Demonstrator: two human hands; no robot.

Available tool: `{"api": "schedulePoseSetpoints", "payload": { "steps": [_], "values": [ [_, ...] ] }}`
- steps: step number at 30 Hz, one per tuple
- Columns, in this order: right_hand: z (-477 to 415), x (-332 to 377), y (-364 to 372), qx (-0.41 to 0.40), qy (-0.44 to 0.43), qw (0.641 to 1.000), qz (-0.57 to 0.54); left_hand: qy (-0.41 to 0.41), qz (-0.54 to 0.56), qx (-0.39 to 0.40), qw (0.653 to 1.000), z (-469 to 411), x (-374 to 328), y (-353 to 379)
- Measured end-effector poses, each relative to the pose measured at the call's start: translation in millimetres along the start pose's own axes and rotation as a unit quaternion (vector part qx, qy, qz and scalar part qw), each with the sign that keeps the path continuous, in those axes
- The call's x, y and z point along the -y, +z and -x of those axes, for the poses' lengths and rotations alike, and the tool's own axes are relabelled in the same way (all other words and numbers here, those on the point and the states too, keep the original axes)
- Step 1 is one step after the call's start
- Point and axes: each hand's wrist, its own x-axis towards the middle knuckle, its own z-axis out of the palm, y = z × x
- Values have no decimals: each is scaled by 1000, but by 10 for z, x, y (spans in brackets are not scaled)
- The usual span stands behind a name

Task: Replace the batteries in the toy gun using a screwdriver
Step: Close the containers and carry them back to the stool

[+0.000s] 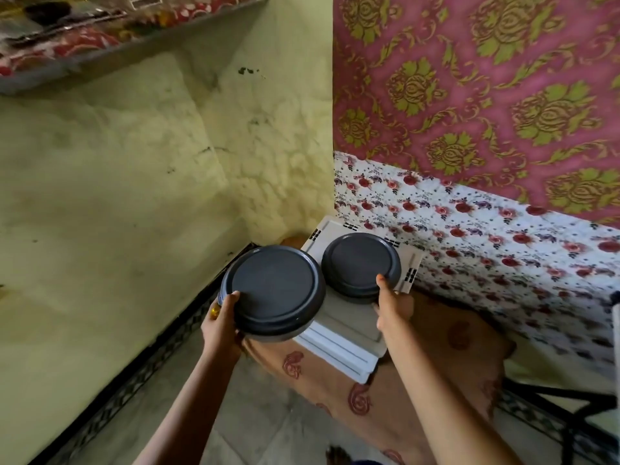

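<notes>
Head view: arms outstretched, left hand [224,317] grips the left container [275,290], right hand [392,308] the right container [360,260].

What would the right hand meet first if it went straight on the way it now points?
The right hand meets the farther dark-lidded container it grips, thumb on the lid. Behind that, probably the floral wall covering.

- No word, number or brand can be read from where I stand.
- A pale label [145,1] on the shelf [100,58], high above and to the left of the left hand [221,318], is too blurred to read.
- The left lidded container [275,290] in that hand's grip, and the right lidded container [360,263] in the right hand [391,310], show plain dark tops.
</notes>
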Motion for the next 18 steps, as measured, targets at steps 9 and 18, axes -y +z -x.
{"api": "schedulePoseSetpoints", "payload": {
  "steps": [9,18],
  "values": [
    [247,44,-96,-12,-4,993,-114,-4,-23,47,999,-148,-96,-60],
    [1289,-790,45,34,-113,993,-1,-44,-78,142,986,-219,-42,-636]
  ]
}}
